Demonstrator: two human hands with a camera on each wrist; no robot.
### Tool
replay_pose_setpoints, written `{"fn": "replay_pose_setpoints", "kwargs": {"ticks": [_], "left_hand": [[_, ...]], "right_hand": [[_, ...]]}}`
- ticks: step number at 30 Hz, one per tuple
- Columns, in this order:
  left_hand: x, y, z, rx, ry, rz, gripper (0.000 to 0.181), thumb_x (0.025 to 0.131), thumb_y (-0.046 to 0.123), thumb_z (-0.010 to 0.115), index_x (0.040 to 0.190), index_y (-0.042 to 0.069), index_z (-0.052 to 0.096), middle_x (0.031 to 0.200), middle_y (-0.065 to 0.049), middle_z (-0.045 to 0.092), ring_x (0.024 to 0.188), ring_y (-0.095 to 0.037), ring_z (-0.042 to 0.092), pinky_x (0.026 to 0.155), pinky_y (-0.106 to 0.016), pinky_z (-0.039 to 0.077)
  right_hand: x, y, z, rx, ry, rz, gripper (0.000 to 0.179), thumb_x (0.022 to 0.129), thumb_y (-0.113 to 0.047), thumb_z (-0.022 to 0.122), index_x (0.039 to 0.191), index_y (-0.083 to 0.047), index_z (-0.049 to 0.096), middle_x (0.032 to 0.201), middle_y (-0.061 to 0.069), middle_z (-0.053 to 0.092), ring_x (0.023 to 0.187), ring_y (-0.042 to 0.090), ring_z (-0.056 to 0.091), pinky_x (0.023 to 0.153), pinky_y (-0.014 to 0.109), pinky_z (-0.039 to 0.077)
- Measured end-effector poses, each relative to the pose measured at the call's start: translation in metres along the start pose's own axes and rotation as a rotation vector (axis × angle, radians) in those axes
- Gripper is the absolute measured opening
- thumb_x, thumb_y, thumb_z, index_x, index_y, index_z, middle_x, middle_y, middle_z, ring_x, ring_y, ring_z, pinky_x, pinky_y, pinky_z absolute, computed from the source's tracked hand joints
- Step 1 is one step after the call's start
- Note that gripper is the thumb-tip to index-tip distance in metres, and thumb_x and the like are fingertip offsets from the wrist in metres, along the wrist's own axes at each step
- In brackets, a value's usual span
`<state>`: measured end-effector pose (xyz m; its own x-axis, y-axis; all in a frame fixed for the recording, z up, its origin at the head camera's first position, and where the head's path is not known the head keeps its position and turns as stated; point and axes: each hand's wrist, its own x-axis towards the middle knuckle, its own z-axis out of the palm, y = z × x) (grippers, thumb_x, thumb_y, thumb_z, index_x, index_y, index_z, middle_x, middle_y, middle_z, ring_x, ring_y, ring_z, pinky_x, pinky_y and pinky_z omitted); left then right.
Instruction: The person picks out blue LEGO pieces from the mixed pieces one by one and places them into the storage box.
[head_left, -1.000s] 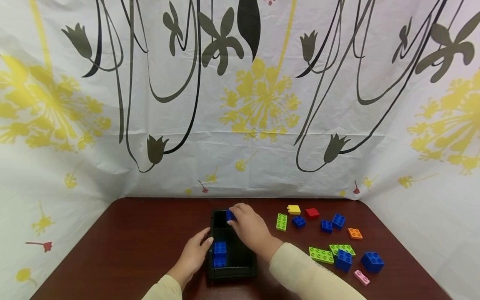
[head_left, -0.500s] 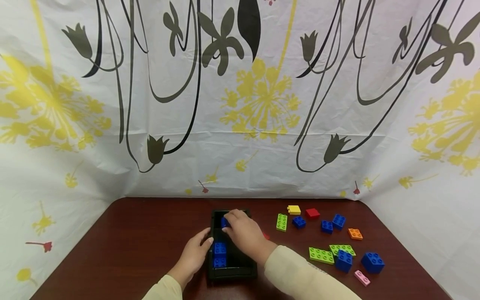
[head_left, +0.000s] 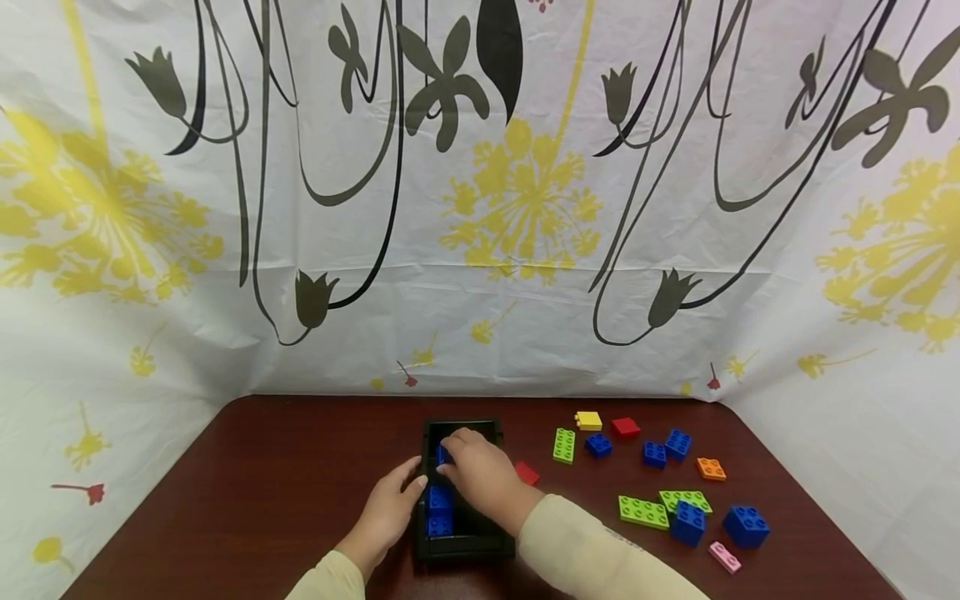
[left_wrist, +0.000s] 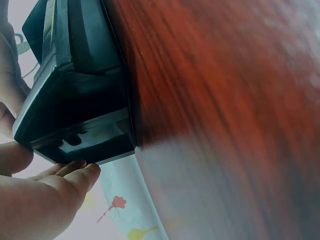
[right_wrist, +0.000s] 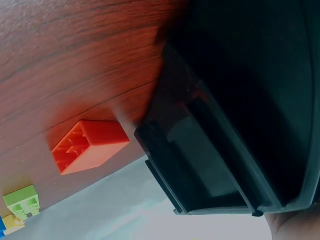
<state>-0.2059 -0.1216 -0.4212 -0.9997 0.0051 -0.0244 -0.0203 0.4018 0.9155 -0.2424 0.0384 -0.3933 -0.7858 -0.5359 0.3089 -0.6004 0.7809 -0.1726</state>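
In the head view, a black plastic bin stands on the table. My left hand grips its left side, thumb at the rim; in the left wrist view the fingers lie against the outer wall. My right hand reaches down into the bin. Thumb and fingers pinch a blue building brick close to the left inner wall, and the hand covers part of it. Just nearer than that, more blue bricks line the same wall in a row.
A red brick lies right of the bin, and the right wrist view shows this red brick on its side. Farther right are yellow, green, orange, pink and several blue bricks. A patterned cloth hangs behind the table.
My right hand has moved the blue brick from the bin's far right toward its left wall and nearer the row. The red brick beside the bin has come into sight. My left hand stays put.
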Motion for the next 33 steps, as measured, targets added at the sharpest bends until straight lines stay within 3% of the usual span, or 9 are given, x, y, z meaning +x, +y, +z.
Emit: {"fn": "replay_pose_setpoints", "kwargs": {"ticks": [11,33], "left_hand": [[0.0,0.0,0.0,-0.008,-0.012,0.016,0.049,0.102,0.02,0.049,0.145,-0.002,0.04,0.145,-0.028,0.041,0.135,-0.046,0.034,0.103,-0.062,0.035],[-0.001,0.0,-0.001,-0.016,-0.025,0.008,0.049,0.102,0.02,0.048,0.145,-0.002,0.039,0.145,-0.028,0.039,0.135,-0.046,0.033,0.103,-0.061,0.035]], "right_hand": [[0.004,-0.002,0.009,-0.032,-0.051,0.026,0.037,0.09,-0.029,0.069,0.118,-0.005,0.066,0.113,0.006,0.064,0.105,0.017,0.062,0.086,0.03,0.055],[0.009,-0.005,0.017,0.015,-0.127,0.066,0.036,0.089,-0.027,0.07,0.116,-0.005,0.068,0.11,0.006,0.065,0.102,0.017,0.063,0.085,0.031,0.055]]}}
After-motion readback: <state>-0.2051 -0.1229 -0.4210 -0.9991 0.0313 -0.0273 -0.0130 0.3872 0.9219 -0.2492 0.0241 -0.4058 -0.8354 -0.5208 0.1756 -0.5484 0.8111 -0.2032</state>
